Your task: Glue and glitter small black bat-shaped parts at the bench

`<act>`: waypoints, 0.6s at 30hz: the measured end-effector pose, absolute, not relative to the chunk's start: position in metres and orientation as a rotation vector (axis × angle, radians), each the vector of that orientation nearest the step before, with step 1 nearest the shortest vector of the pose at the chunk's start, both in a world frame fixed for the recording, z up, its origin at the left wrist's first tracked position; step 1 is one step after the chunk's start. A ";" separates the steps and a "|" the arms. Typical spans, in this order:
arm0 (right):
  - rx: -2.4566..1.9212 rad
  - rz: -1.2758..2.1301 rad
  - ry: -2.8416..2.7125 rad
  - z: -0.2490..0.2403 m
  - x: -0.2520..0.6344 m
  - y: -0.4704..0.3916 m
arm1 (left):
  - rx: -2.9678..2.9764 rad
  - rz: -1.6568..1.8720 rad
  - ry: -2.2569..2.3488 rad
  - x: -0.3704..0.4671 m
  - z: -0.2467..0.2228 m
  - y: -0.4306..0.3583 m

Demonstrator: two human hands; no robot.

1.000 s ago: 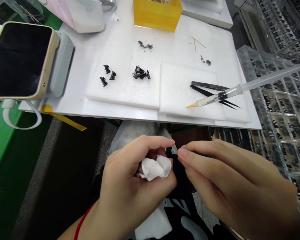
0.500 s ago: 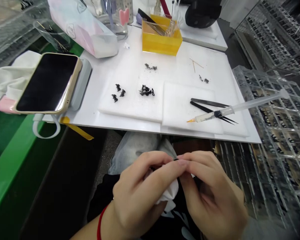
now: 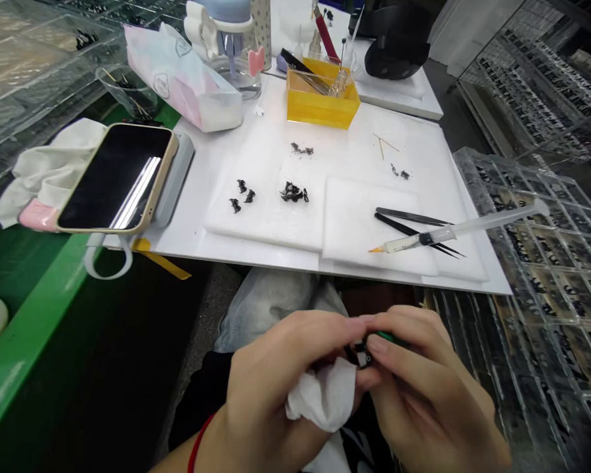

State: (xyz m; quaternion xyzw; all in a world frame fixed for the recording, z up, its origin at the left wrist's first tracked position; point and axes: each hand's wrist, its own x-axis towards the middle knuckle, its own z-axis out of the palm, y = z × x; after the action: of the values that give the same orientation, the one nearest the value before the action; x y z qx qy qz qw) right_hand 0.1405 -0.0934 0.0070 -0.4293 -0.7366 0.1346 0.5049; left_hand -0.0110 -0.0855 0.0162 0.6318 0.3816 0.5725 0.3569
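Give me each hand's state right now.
Left hand: closed, holding a tissue.
Right hand: at a black part; whether closed on it cannot be told.

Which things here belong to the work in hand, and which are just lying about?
Belongs: white tissue in the left hand; small dark part at the right hand's fingertips; likely syringe, tweezers, black pieces.

Apparently lying about: phone, pastel pack, yellow strip.

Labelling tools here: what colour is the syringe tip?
The syringe tip is orange, best in the head view.
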 end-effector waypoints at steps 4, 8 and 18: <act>-0.942 0.341 -1.751 0.003 0.143 -0.092 | 1.617 1.438 1.004 -0.011 0.017 -0.083; -0.865 0.419 -1.764 -0.002 0.147 -0.089 | 1.538 1.410 1.010 -0.010 0.019 -0.081; -0.806 0.430 -1.717 -0.012 0.145 -0.087 | 1.497 1.385 0.905 -0.012 0.024 -0.082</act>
State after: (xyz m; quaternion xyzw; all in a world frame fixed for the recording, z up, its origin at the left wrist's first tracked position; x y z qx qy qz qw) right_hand 0.1454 -0.0872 -0.0124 -0.3424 -0.7293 0.1827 0.5634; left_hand -0.0121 -0.0819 0.0243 0.6026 0.3642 0.5575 0.4398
